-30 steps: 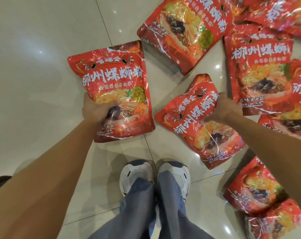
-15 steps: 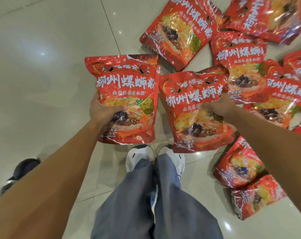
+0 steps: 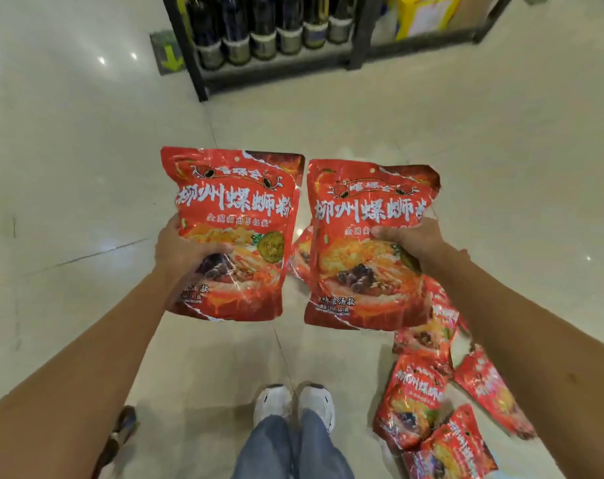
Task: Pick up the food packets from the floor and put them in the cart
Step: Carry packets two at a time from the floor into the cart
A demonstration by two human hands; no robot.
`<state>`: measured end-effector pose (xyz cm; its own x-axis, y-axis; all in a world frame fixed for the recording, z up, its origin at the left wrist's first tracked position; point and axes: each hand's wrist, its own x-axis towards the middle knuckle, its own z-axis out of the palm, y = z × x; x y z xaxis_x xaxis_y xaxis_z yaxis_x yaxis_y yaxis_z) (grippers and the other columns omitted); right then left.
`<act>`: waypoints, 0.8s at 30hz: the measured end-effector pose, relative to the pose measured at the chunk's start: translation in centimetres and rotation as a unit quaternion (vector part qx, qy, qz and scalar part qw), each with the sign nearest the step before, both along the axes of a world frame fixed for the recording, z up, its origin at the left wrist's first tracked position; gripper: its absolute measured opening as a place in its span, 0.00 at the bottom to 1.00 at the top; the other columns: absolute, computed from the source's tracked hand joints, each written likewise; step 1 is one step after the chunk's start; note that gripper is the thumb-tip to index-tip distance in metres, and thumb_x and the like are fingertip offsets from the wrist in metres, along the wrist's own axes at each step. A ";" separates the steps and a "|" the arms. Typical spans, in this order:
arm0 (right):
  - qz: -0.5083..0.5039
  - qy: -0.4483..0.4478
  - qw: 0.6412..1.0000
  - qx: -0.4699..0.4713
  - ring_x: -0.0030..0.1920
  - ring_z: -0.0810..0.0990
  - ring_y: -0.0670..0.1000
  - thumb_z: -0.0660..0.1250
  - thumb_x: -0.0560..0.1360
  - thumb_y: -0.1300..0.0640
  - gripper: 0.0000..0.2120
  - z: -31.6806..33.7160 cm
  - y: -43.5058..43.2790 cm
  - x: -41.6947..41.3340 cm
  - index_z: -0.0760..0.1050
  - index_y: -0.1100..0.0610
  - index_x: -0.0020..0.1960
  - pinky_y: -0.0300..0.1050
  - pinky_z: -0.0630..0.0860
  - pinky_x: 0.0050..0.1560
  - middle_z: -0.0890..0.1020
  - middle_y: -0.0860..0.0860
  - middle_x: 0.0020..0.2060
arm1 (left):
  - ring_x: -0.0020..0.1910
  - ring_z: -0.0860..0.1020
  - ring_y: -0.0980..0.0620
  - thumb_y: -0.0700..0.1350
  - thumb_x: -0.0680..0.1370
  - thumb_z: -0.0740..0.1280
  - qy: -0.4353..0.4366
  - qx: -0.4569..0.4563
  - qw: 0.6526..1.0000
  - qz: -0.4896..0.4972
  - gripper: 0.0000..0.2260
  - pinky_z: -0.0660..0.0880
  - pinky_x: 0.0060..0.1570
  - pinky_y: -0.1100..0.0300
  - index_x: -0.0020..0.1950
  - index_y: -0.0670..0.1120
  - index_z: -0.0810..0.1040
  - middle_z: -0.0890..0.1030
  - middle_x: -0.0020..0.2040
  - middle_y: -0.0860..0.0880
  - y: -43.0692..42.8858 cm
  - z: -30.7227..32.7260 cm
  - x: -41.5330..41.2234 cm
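Left grip [image 3: 186,252] clutching left packet [image 3: 238,209] by its left edge, thumb lying across front. Right grip [image 3: 413,238] clutching right packet [image 3: 366,271] by its right edge. Both hanging upright, long axis vertical, side by side, clear of floor [image 3: 86,167]. Cart not showing anywhere, so carrying direction unknowable. More packets [image 3: 411,406] lying heaped beside right shoe [image 3: 316,402], nearer right grip.

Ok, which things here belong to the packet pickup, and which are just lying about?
Job:
glossy red food packet in left hand
matching red packet in right hand
red packets on the tiled floor

Lying about:
black metal shelf
dark glass bottles
yellow box
green floor arrow
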<state>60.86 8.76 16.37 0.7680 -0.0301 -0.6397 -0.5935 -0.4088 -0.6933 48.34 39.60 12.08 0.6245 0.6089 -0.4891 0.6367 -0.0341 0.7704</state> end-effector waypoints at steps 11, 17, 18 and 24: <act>0.093 -0.173 0.969 0.148 0.43 0.81 0.52 0.79 0.62 0.58 0.18 31.1 7.5 1.3 0.72 0.52 0.44 0.47 0.78 0.43 0.82 0.52 0.46 | 0.54 0.79 0.45 0.47 0.59 0.82 -0.204 0.072 0.968 0.126 0.38 0.75 0.57 0.44 0.66 0.47 0.71 0.79 0.59 0.47 4.9 32.5 -2.9; 0.221 -0.193 0.932 0.213 0.48 0.81 0.54 0.79 0.62 0.54 0.27 38.3 11.9 -0.5 0.71 0.56 0.56 0.51 0.77 0.50 0.80 0.51 0.46 | 0.53 0.77 0.47 0.42 0.62 0.80 -0.284 0.102 0.924 0.233 0.36 0.76 0.37 0.56 0.67 0.45 0.69 0.77 0.58 0.47 3.7 40.7 -10.0; 0.247 -0.190 0.924 0.220 0.50 0.81 0.55 0.80 0.61 0.54 0.29 39.1 12.5 -1.0 0.71 0.57 0.57 0.52 0.78 0.51 0.81 0.52 0.48 | 0.52 0.76 0.47 0.41 0.63 0.79 -0.290 0.104 0.917 0.254 0.36 0.74 0.35 0.58 0.67 0.44 0.68 0.77 0.58 0.47 3.3 41.5 -11.7; 0.372 -0.186 0.871 0.259 0.42 0.81 0.53 0.80 0.61 0.56 0.25 43.1 17.3 -7.6 0.74 0.59 0.53 0.43 0.75 0.35 0.81 0.54 0.47 | 0.50 0.78 0.45 0.42 0.60 0.81 -0.266 0.150 0.862 0.404 0.37 0.79 0.35 0.55 0.65 0.43 0.70 0.78 0.54 0.47 -0.5 44.4 -25.2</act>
<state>53.31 26.03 59.51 0.6079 0.7846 -0.1215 0.0076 -0.1588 -0.9873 23.15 39.11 56.51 0.0245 0.9997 -0.0089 0.1060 0.0063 0.9943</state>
